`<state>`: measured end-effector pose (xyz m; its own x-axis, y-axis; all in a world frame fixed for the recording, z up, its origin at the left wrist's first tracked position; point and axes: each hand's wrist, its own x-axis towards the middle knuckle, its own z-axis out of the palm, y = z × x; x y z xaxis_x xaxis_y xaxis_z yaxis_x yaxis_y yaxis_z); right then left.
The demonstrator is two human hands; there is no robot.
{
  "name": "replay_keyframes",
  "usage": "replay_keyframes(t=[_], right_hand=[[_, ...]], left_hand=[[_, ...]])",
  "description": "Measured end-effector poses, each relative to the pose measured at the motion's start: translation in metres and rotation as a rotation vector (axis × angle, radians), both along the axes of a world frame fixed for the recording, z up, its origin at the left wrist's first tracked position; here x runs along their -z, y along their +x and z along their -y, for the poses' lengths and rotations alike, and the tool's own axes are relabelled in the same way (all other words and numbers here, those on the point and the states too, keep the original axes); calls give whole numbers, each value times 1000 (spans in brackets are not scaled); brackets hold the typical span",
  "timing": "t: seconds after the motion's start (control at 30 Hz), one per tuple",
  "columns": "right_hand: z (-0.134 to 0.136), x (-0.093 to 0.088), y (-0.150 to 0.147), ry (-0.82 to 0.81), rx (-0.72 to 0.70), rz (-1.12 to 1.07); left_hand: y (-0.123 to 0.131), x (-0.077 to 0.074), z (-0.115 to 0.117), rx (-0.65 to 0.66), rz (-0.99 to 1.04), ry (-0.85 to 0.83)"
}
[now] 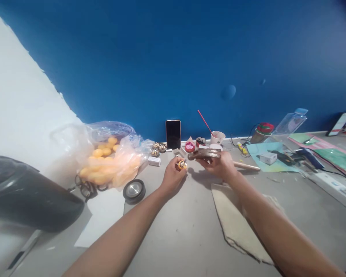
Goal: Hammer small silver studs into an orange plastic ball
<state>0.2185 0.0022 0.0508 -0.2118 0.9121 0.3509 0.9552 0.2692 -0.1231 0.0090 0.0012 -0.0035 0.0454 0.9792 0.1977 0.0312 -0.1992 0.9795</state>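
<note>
Holding two items: left fingers [171, 166] closed round small yellow piece [182, 165], dark-and-white patterned; right fingers [204, 163] gripping brown-headed hammer [206, 153]. White box [154, 161] print unreadable.

A small, round, orange-yellow object [182, 165] with a dark-and-silvery patterned top is pinched in the left hand [173, 176], and near it, apart, a worn, brownish metal-headed hammer [206, 154] with a pale wooden handle [249, 166] is gripped roughly level in the right hand [224, 166].

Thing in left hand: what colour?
The thing in the left hand is yellow-orange with dark and pale patches; seen in the head view.
</note>
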Motion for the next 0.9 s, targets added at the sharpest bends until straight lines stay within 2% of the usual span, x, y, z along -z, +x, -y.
replay_keyframes(t=[0.1,0.17,0.3,0.37,0.5,0.67,0.8,0.9], right_hand=[[4,3,-9,50,-125,23],[5,7,-13,139,-209,1],[4,13,-14,508,-291,-67],[5,13,-14,625,-290,-59],[7,11,-16,628,-291,-24],[9,11,-17,654,-214,-77],[8,14,-21,623,-263,-21],[8,14,-23,649,-251,-46]], left_hand=[[-1,-5,2,37,22,-42],[-2,-7,2,66,95,-81],[-4,-6,-2,36,113,-97],[-3,-4,-4,28,110,-102],[-2,-2,-4,30,180,-138],[-2,-1,-4,15,135,-80],[-3,-1,-5,5,218,-130],[-3,-3,-6,-26,202,-153]])
